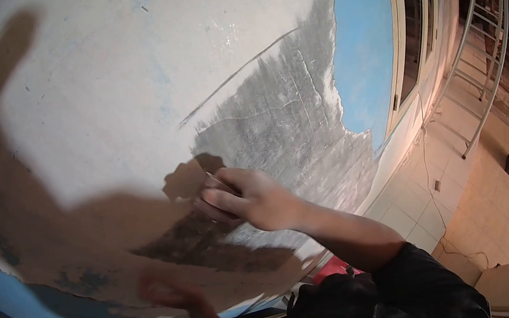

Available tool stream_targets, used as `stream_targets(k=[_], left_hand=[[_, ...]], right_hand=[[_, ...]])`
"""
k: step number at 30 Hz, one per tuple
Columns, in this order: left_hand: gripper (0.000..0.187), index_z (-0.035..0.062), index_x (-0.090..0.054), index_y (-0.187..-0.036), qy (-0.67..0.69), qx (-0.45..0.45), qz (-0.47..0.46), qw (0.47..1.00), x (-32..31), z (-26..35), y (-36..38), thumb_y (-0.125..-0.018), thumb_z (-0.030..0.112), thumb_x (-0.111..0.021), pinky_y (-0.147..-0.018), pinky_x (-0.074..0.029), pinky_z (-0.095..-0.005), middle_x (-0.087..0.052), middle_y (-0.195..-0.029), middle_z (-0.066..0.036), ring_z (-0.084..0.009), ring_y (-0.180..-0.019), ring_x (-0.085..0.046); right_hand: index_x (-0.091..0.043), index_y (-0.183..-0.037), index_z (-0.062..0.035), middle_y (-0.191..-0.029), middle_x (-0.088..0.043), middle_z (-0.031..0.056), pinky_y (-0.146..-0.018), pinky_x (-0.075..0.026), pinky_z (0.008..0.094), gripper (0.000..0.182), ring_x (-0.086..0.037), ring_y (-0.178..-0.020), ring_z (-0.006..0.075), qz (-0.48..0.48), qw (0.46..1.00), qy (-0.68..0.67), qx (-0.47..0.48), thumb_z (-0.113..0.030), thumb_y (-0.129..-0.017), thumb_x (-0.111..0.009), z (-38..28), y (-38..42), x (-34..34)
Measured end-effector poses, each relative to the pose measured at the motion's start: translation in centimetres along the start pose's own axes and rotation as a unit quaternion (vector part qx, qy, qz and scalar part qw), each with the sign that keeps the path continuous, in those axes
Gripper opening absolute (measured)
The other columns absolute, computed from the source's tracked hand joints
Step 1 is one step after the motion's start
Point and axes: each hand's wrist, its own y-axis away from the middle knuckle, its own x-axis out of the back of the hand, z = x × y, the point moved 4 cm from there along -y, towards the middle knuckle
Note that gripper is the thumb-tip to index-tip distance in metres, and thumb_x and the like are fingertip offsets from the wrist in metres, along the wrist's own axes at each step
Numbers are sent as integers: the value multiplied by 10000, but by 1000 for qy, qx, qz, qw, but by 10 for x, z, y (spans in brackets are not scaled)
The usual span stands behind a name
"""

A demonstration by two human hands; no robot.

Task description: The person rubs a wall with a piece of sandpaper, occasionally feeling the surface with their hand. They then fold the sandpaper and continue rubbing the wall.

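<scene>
My right hand (247, 197) is closed around a thin flat piece (211, 177), with only a narrow edge showing above the fingers. The fingers are right at the wall (103, 97), at the left side of a rough grey patch (265, 103) with streaks and cracks. White coating surrounds much of that patch, and blue paint (363, 26) lies to its right. Lower left, in shadow, my left hand (167, 288) is raised near the wall, its fingers smeared by motion.
A window frame (397, 67) borders the blue paint. A metal ladder (479, 34) leans at the far right above the floor (499, 212). A thin cable (434, 196) runs down the tiles (404, 208). Something red (333, 268) sits beside my body.
</scene>
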Motion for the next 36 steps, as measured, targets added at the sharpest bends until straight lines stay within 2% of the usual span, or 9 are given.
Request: stream_targets(k=[2, 5, 11, 14, 18, 24, 27, 33, 36], left_hand=[[403, -35, -511, -1082, 263, 89, -219, 935, -13, 58, 19, -949, 319, -372, -846, -393, -359, -540, -1014, -149, -240, -940, -519], [452, -26, -555, -1038, 563, 337, -393, 645, -37, 137, 32, -956, 378, -370, -814, -416, -332, -607, -898, -96, -175, -819, -565], [402, -8, -551, -1062, 495, 317, -634, 503, -49, 179, 44, -937, 361, -449, -754, -441, -250, -596, -946, -66, -125, -860, -556], [273, -12, -543, -1064, 511, 351, -596, 510, -43, 198, 34, -887, 194, -570, -753, -451, -234, -581, -959, -68, -116, -868, -552], [338, -40, -541, -1067, 548, 335, -420, 641, -46, 199, 20, -749, -57, -655, -782, -473, -257, -573, -949, -85, -139, -894, -567], [177, -40, -616, -894, 430, 127, -396, 801, -39, 201, 15, -729, -95, -648, -739, -486, -250, -591, -913, -100, -141, -836, -590], [144, -43, -638, -889, 454, 125, -419, 776, -40, 200, 12, -751, -83, -634, -705, -506, -241, -589, -921, -103, -142, -833, -606], [182, -32, -641, -929, 471, 144, -424, 760, -45, 201, 15, -752, -75, -640, -704, -511, -236, -594, -923, -99, -143, -848, -605], [188, -5, -650, -937, 441, 155, -421, 777, -45, 199, 19, -765, -77, -624, -733, -502, -224, -591, -942, -110, -151, -857, -603]], right_hand=[[-501, -1112, -13, -751, -587, 66, -611, -427, 287, 332, -535, -673, 127, -51, 997, -58, -5, -241, -880, -572, 15, 25, 12], [-366, -1271, -45, -765, -573, 25, -609, -411, 231, 521, -515, -702, 73, -118, 985, -123, -29, -179, -844, -634, 30, 64, 26], [-324, -1249, -74, -714, -599, 62, -593, -418, 249, 625, -540, -667, 89, -46, 980, -126, -144, -186, -773, -714, 54, 112, 58], [-413, -1157, -28, -700, -600, 48, -573, -414, 228, 496, -540, -639, 81, -15, 977, -177, -118, -158, -779, -708, 65, 118, 64], [-562, -936, 14, -715, -602, 27, -568, -411, 222, 191, -532, -656, 64, -48, 960, -180, -210, -123, -832, -646, 67, 122, 62], [-568, -955, -8, -745, -613, 24, -582, -448, 234, 147, -552, -687, 69, -71, 972, -144, -173, -115, -860, -602, 71, 122, 53], [-567, -942, -12, -767, -620, 27, -599, -450, 232, 132, -562, -702, 74, -77, 993, 4, -88, -115, -864, -596, 60, 114, 56], [-491, -1046, -2, -802, -598, 52, -687, -497, 261, 270, -588, -760, 99, -8, 958, -234, -169, -139, -850, -616, 80, 109, 44], [-514, -1035, -48, -842, -655, 77, -661, -482, 277, 249, -629, -714, 192, 37, 988, -23, -148, -185, -855, -616, 83, 107, 46]])
